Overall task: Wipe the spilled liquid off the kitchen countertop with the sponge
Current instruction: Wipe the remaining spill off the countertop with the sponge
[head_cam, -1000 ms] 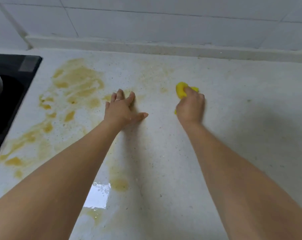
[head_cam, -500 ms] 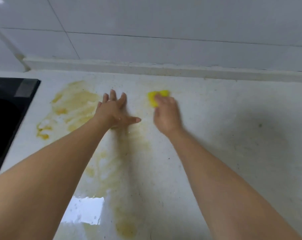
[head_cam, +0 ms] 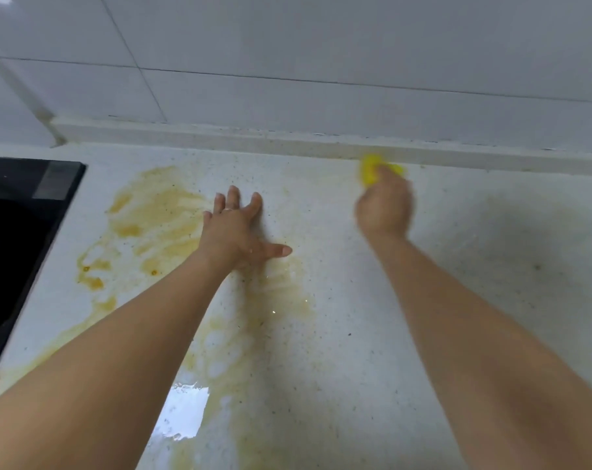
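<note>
A yellow sponge (head_cam: 370, 168) sits at the far edge of the pale speckled countertop (head_cam: 474, 252), right against the low back ledge. My right hand (head_cam: 384, 206) grips it from behind and looks motion-blurred. My left hand (head_cam: 238, 230) rests flat on the counter with fingers spread and thumb out to the right. Orange-brown spilled liquid (head_cam: 152, 215) spreads to the left of that hand. A thinner smear (head_cam: 281, 290) runs down the counter below it toward a glossy wet patch (head_cam: 182, 415).
A black glass cooktop (head_cam: 19, 239) fills the left edge. The raised back ledge (head_cam: 253, 139) and white wall tiles (head_cam: 287, 45) close off the far side. The counter's right part shows only faint specks.
My right hand has swept the sponge to the right and farther back, up to the ledge. The left hand stays planted; the view has shifted slightly.
</note>
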The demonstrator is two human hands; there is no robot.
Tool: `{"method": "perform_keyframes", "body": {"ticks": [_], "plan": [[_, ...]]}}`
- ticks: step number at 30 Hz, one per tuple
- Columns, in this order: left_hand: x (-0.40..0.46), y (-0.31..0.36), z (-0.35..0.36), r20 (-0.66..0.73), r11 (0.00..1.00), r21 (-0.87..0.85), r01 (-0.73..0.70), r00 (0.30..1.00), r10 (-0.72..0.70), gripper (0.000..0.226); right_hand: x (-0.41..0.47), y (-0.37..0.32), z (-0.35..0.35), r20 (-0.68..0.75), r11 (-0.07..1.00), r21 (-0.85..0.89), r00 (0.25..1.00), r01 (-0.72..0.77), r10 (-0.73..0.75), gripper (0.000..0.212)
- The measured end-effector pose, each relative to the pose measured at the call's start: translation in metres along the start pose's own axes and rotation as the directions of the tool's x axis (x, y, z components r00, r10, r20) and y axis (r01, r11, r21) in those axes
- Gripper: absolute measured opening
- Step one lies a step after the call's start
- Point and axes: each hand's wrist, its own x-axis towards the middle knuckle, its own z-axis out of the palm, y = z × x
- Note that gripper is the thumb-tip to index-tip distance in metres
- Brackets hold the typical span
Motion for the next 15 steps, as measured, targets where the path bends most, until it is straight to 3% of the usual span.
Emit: {"method": "perform_keyframes", "body": {"ticks": [1,2,4,6,7,8,9,11,12,13,15], "plan": [[0.000,-0.002,0.000,-0.004,1.000,-0.004,0.006,1.000,-0.006,0.113,0.007,0.005,-0.002,-0.013,0.995,-0.038,0.995,-0.095,0.094,0.046],[0.000,-0.003,0.001,-0.004,1.000,-0.008,0.010,1.000,-0.011,0.113,0.004,-0.002,0.001,0.014,0.995,-0.041,0.996,-0.089,0.090,0.046],[0.002,-0.003,0.003,-0.015,1.000,-0.026,0.003,1.000,-0.003,0.112,-0.023,-0.041,0.017,0.121,0.975,0.133,0.974,0.177,-0.193,0.046],[0.002,-0.004,0.003,-0.026,0.999,-0.052,0.006,1.000,-0.007,0.110,-0.061,-0.066,0.029,0.193,0.852,0.249,0.838,0.461,-0.510,0.048],[0.002,-0.004,0.003,-0.028,0.998,-0.055,0.005,1.000,-0.007,0.110,-0.068,-0.065,0.029,0.183,0.805,0.257,0.791,0.535,-0.584,0.049],[0.001,-0.003,0.003,-0.024,0.999,-0.050,0.003,1.000,-0.004,0.111,-0.062,-0.053,0.023,0.163,0.807,0.241,0.797,0.540,-0.582,0.050],[-0.001,-0.003,0.003,-0.016,0.999,-0.046,-0.003,1.000,0.003,0.112,-0.051,-0.035,0.015,0.149,0.865,0.197,0.858,0.462,-0.492,0.050],[-0.002,-0.003,0.002,-0.018,0.999,-0.048,-0.005,1.000,0.004,0.114,-0.022,0.006,-0.003,0.069,0.985,0.066,0.984,0.160,-0.164,0.049],[-0.002,-0.003,0.002,-0.020,0.999,-0.046,-0.006,1.000,0.006,0.114,-0.016,0.017,-0.009,0.040,0.999,-0.016,0.998,0.040,-0.040,0.049],[-0.002,-0.004,0.002,-0.023,0.999,-0.049,-0.002,1.000,0.000,0.114,-0.017,0.016,-0.008,0.037,0.997,-0.066,0.999,0.027,-0.025,0.049],[-0.002,-0.003,0.002,-0.032,0.999,-0.049,0.005,0.999,-0.006,0.114,-0.042,-0.010,0.008,0.097,0.976,0.014,0.971,0.216,-0.217,0.053]]}}
